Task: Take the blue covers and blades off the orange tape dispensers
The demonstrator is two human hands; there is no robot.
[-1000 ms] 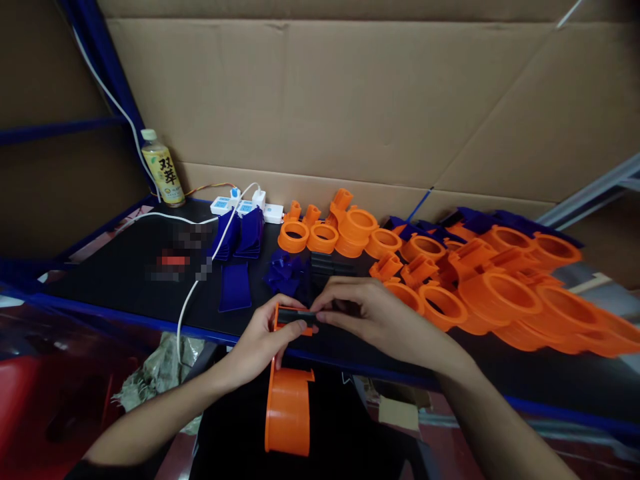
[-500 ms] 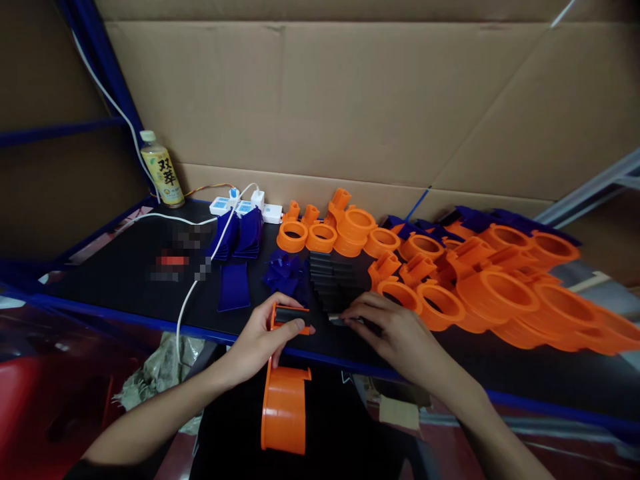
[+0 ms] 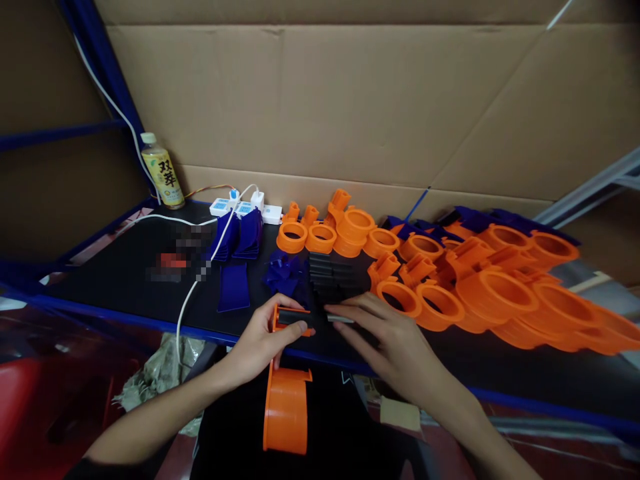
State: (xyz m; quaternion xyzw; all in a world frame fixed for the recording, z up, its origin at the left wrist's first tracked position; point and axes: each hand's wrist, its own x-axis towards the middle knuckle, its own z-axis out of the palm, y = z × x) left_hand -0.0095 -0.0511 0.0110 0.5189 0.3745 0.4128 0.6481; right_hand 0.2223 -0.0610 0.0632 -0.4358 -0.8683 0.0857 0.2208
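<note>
My left hand (image 3: 273, 333) is closed round the handle end of an orange tape dispenser (image 3: 286, 413), which hangs below it over my lap. A black roller (image 3: 290, 317) lies in the dispenser's handle end, under my left thumb. Close to its right, my right hand (image 3: 380, 327) pinches a thin silvery strip (image 3: 340, 319) between the fingertips, low over the table edge. Whether the strip is a blade or a pin I cannot tell. Just beyond my fingers lie several black rod-like pieces (image 3: 330, 273) in a row.
Many orange dispenser frames (image 3: 505, 293) crowd the right side of the black table (image 3: 120, 280). Dark blue sheets (image 3: 234, 287) stand and lie left of a blue heap (image 3: 285, 272). Behind are a white power strip (image 3: 271, 214), its cable (image 3: 183, 320) and a drink bottle (image 3: 164, 173).
My right hand has shifted slightly to the left, and more of the silvery strip now shows between its fingers. My left hand and the dispenser have hardly moved.
</note>
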